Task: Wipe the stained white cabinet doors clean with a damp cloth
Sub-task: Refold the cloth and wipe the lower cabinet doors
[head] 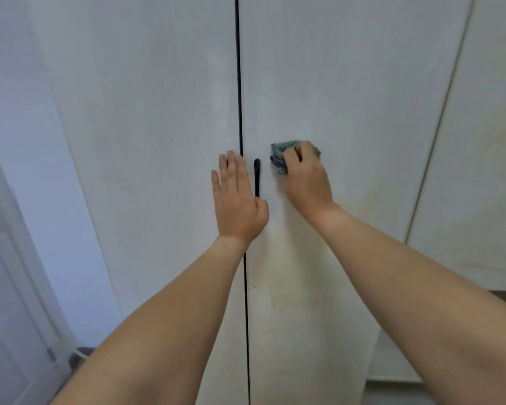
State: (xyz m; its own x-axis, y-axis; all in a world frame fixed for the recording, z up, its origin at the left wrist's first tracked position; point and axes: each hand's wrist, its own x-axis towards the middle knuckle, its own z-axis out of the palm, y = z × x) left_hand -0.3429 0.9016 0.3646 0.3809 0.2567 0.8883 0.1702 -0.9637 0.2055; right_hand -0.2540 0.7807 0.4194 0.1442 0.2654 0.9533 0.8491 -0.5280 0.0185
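Note:
Two tall white cabinet doors fill the view, the left door [146,127] and the right door [348,97], split by a dark vertical gap. My left hand [235,197] lies flat with straight fingers over the gap, beside the black handle [256,176] on the right door. My right hand [306,179] grips a crumpled grey-green cloth [279,154] and presses it on the right door just right of the handle. Faint yellowish stains show on the right door's lower right area [362,206].
A third white panel [485,141] stands to the right, with yellowish marks. A pale wall and a white door frame [18,258] are at the left. A small dark speck [254,287] sits below the handle. Dark floor shows at the bottom right.

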